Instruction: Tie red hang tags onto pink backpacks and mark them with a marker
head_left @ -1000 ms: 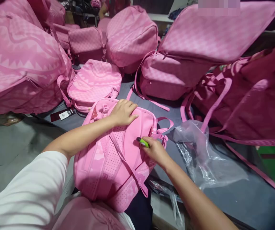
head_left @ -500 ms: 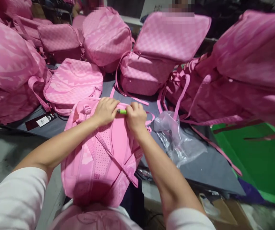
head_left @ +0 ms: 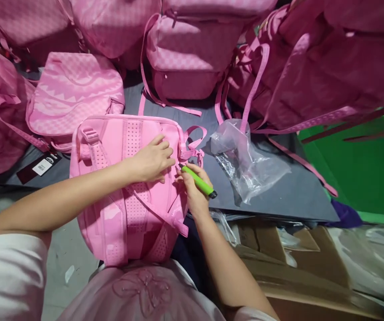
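Note:
A pink backpack [head_left: 125, 200] lies back-side up in front of me, its straps and perforated padding facing up. My left hand [head_left: 152, 159] rests flat on its upper right part, fingers stretched out. My right hand [head_left: 192, 189] is closed round a green lighter [head_left: 198, 181], whose front end touches the backpack's right edge close to the pink top loop [head_left: 194, 141].
Several more pink backpacks [head_left: 75, 91] are piled at the back and both sides on a dark grey table [head_left: 279, 196]. A crumpled clear plastic bag [head_left: 245, 162] lies right of my hands. A black hang tag [head_left: 40, 167] lies left. Cardboard [head_left: 299, 263] and a green surface [head_left: 355, 174] are at right.
The view has tilted down. My right hand with the lighter has gone from the bag's top edge to its right edge. My left hand has flattened on the bag.

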`<state>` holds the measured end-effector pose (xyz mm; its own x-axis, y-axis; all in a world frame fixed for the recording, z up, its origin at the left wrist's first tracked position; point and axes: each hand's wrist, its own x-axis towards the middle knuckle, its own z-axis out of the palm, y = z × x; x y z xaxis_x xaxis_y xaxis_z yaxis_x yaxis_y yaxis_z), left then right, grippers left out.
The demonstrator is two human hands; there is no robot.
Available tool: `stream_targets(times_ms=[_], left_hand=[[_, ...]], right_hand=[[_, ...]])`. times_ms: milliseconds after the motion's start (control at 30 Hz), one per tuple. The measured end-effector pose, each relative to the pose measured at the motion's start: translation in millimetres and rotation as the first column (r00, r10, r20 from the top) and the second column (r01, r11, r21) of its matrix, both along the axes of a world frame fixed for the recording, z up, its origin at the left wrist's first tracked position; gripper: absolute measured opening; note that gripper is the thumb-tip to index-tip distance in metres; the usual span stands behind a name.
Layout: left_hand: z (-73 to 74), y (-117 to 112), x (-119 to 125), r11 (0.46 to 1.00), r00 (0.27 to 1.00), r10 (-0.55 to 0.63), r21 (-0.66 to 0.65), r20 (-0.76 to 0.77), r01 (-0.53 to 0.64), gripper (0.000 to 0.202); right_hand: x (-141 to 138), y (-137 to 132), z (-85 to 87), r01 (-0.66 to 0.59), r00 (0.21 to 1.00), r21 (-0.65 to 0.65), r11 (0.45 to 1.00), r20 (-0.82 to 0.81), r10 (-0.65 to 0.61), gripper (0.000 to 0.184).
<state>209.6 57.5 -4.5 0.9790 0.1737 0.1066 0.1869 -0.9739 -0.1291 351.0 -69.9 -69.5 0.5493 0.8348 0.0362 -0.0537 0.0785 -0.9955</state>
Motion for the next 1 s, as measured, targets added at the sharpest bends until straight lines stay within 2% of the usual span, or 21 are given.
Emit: stream_targets(times_ms=[100, 200, 333, 533, 633, 733, 900, 1000], left_hand=[[-4.8, -4.7, -0.1, 1.000, 1.000, 0.010, 0.009, 0.008, -0.010, 0.029], [-17.9, -13.2, -6.5, 0.998, 0.991, -0.002, 0.069, 0.135, -0.007, 0.016], [-32.2, -22.9, -15.0, 0.986, 0.954, -0.059, 0.168, 0.295, 0.009, 0.020], [-35.4, -19.5, -17.4, 0.986, 0.966, -0.054, 0.166, 0.251, 0.012, 0.025], [-37.5, -17.4, -17.9, 0.987, 0.956, -0.066, 0.156, 0.285, 0.022, 0.025], [-37.9, -17.4, -18.4, 0.993, 0.961, -0.047, 0.113, 0.273, 0.016, 0.028], [-30.1, -17.7, -15.9, 0.994, 0.995, 0.072, -0.088, 0.066, -0.066, 0.037], [-27.3, -17.1, -14.0, 0.980, 0.994, 0.106, -0.172, 0.031, -0.099, 0.038]], right_hand=[[1.7, -5.4, -8.8, 0.073, 0.995, -0.046, 0.996, 0.073, -0.070, 0.032], [5.9, -9.0, -12.1, 0.138, 0.977, -0.059, 0.989, 0.174, -0.126, 0.036], [1.7, -9.9, -13.9, 0.087, 0.964, -0.048, 0.995, 0.257, -0.072, 0.032], [-3.2, -8.7, -16.6, -0.006, 0.949, -0.043, 0.999, 0.313, 0.020, 0.026], [-3.0, -7.8, -16.9, 0.013, 0.940, -0.054, 0.998, 0.340, 0.006, 0.026], [-3.9, -6.5, -16.4, 0.032, 0.930, -0.054, 0.998, 0.367, -0.010, 0.026], [-5.8, -5.2, -13.1, 0.073, 0.924, -0.082, 0.994, 0.381, -0.036, 0.029], [-6.8, -4.7, -11.5, 0.052, 0.931, -0.086, 0.995, 0.365, -0.017, 0.029]])
